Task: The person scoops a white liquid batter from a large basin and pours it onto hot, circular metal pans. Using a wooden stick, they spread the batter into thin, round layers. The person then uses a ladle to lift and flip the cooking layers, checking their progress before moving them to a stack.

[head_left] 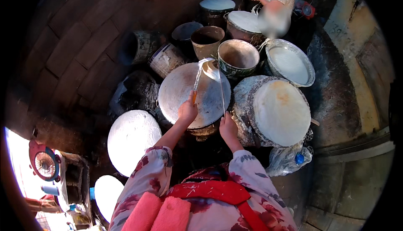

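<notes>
Dark brick floor [79,50] surrounds round griddles [184,92] and batter pots [237,57].

A second round steamer [282,112], covered in pale cloth, is sitting just right of the centre one. A wide metal basin [290,64] of white liquid is resting behind it, near several dark pots [238,57]. Another person [275,5] is working at the far end. White round discs [133,140] are lying at lower left beside a small red fan [45,162].
</notes>
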